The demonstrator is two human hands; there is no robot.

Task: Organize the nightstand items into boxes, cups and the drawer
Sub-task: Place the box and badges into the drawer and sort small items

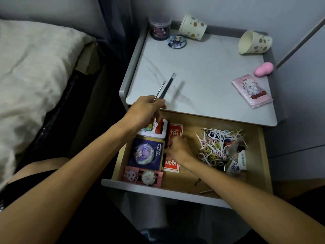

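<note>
My left hand [146, 111] hovers over the front edge of the nightstand top [202, 76], fingers curled around a dark pen [168, 86] and a thin metal tool [159, 91], both pointing up toward 1 o'clock. My forearm runs back toward 7 o'clock. My right hand [177, 148] reaches down into the open drawer [175, 191], wrist bent and fingertips touching a red pack [175, 133] printed with a large white Chinese character. I cannot tell whether they pinch anything. Just at 9 o'clock of that hand lies a dark blue box [146, 152] that reads "HONKAI STAR RAIL" around a round purple picture. A white tin [154, 132] sits at 12 o'clock of it, and a pink badge card [142, 176] at 6 o'clock. At the hand's 3 o'clock is a heap of floss picks and hair ties [219, 147]. On the top, a pink tissue pack [251, 91] with a cartoon cat lies at 3 o'clock, with a pink sponge [263, 68] beyond it. A paper cup lying on its side [254, 43] is at 1 o'clock, a tilted paper cup [192, 26] at 12, and a round badge [176, 41] and clear jar [159, 29] at 11.
</note>
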